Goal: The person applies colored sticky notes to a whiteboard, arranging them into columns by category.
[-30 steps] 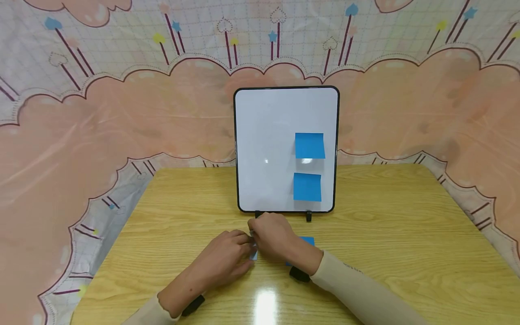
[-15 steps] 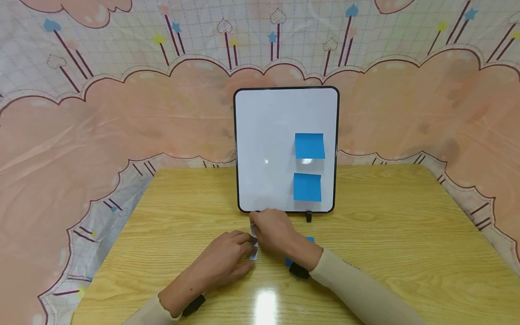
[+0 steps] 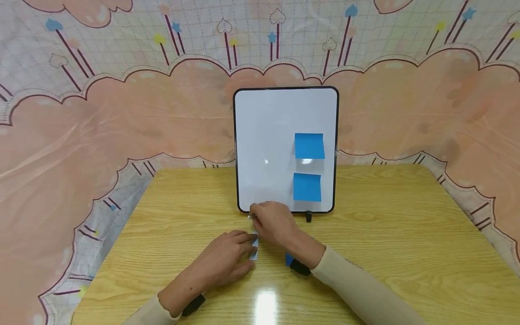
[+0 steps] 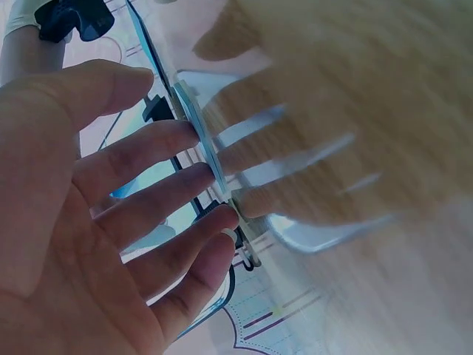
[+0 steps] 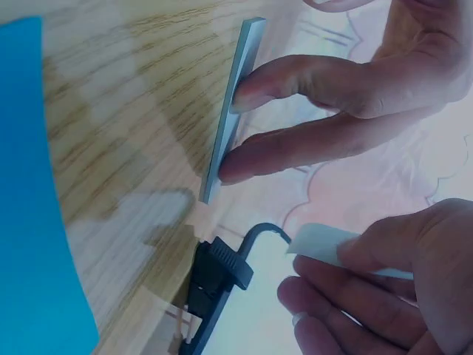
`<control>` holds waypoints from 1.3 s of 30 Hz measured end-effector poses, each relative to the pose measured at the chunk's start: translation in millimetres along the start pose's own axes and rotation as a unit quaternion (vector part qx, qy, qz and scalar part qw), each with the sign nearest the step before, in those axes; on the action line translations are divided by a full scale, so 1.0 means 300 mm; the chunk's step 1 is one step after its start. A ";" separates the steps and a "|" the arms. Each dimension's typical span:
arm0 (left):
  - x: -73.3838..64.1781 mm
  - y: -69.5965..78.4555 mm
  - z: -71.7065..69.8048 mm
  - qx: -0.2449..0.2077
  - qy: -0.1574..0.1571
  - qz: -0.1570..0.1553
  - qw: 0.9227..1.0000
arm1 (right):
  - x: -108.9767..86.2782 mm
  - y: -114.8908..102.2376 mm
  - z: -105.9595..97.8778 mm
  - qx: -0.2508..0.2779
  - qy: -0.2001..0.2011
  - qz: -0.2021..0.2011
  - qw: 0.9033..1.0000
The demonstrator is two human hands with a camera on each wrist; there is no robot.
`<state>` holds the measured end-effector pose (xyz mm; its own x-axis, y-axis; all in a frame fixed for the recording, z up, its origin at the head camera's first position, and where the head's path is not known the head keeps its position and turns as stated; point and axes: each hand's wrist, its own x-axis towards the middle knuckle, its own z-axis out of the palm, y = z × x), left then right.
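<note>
My right hand (image 3: 273,223) pinches a small pale sticky note (image 5: 318,242) between thumb and fingers, its free end sticking out. In the head view the note's edge shows just below the whiteboard's lower left corner. Fingertips of my left hand (image 3: 225,257) rest on a thin, narrow pale sticky-note pad (image 3: 254,253) lying on the table. The right wrist view shows the pad (image 5: 233,111) edge-on, two left fingers touching its top. A gap separates the note from the pad. Beneath my right wrist lies a blue sheet (image 3: 289,259), partly hidden.
A black-framed whiteboard (image 3: 268,122) stands upright behind the hands, with an upper blue sticky note (image 3: 309,146) and a lower blue sticky note (image 3: 307,187) on its right half. Its black stand foot (image 3: 308,216) rests on the wooden table (image 3: 386,225). A patterned cloth hangs around.
My right hand has moved slightly up and away from the pad toward the whiteboard, lifting the pale note off. The left hand has stayed in place.
</note>
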<state>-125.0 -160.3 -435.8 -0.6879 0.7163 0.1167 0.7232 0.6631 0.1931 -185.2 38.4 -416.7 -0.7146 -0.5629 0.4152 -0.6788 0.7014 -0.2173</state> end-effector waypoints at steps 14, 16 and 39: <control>0.001 -0.011 -0.005 -0.007 0.009 -0.006 1.000 | -0.002 0.027 -0.015 -0.023 0.090 -0.042 0.995; 0.002 -0.012 -0.007 -0.004 0.008 -0.007 1.000 | -0.002 0.035 -0.015 -0.028 0.103 -0.050 0.993; 0.022 -0.027 -0.011 -0.006 0.002 -0.008 1.000 | 0.015 0.088 -0.030 -0.063 0.267 -0.141 0.951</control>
<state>-135.5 -161.8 -433.6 -0.6993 0.7052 0.1173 0.7117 0.6714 0.2067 -204.8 58.5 -412.6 -0.2970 -0.4584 0.8377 -0.7807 0.6217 0.0634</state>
